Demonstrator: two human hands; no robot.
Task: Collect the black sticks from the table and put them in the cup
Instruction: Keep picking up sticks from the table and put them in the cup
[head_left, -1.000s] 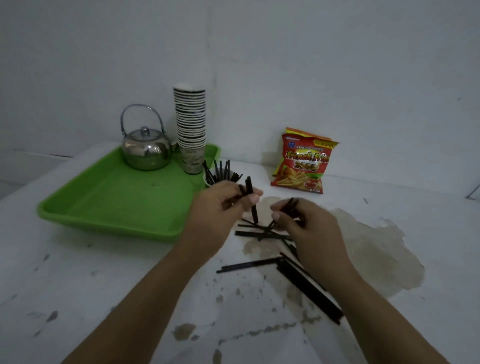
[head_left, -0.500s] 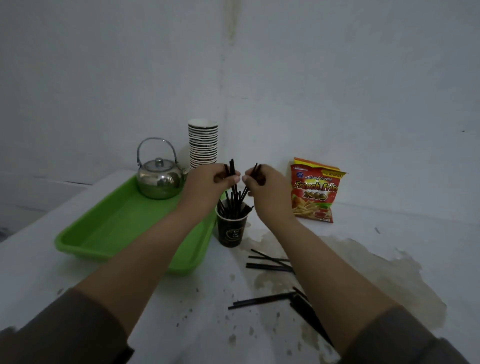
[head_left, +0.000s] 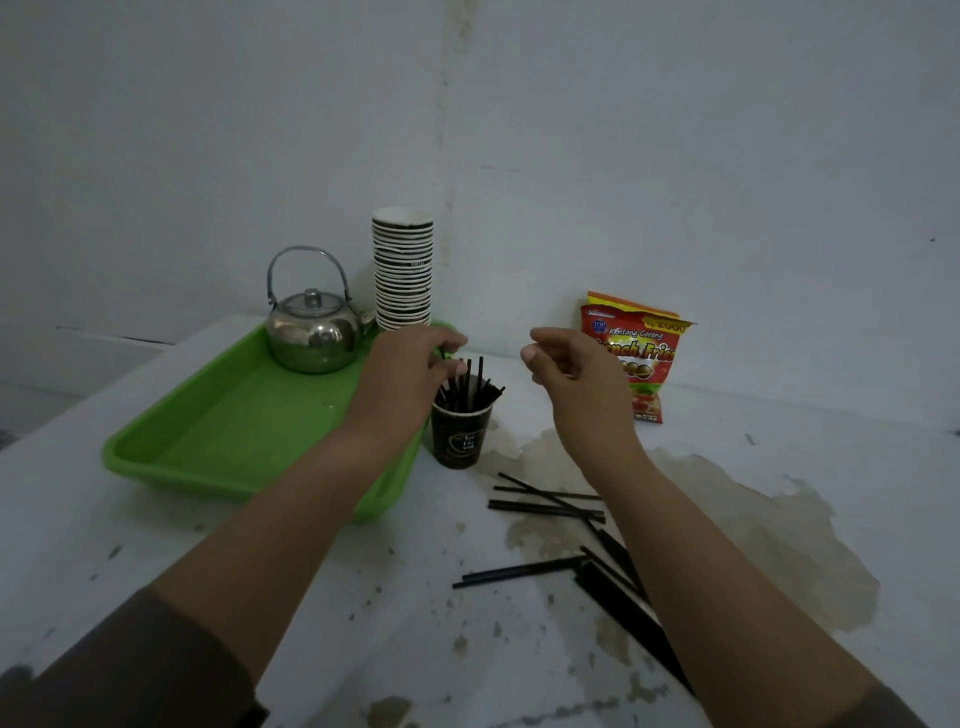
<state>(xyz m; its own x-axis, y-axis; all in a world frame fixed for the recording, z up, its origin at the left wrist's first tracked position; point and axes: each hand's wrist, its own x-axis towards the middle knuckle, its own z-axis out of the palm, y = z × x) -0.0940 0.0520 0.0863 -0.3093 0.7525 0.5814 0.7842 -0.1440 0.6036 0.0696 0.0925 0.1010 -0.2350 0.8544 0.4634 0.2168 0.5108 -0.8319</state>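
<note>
A dark paper cup (head_left: 460, 437) stands on the white table just right of the green tray, with several black sticks (head_left: 470, 384) poking out of it. My left hand (head_left: 410, 369) hovers just left of the cup, its fingertips touching the tops of the sticks. My right hand (head_left: 569, 371) hangs in the air to the right of the cup, fingers loosely curled and holding nothing. Several more black sticks (head_left: 550, 506) lie scattered on the table in front of the cup, some partly hidden under my right forearm.
A green tray (head_left: 218, 431) on the left holds a steel kettle (head_left: 311, 332) and a tall stack of paper cups (head_left: 403, 275). A red snack bag (head_left: 641, 358) leans against the wall at the right. The table (head_left: 779, 519) is stained.
Both hands carried sticks up from the table to the cup and let them go into it. My right hand has drawn away to the right, empty.
</note>
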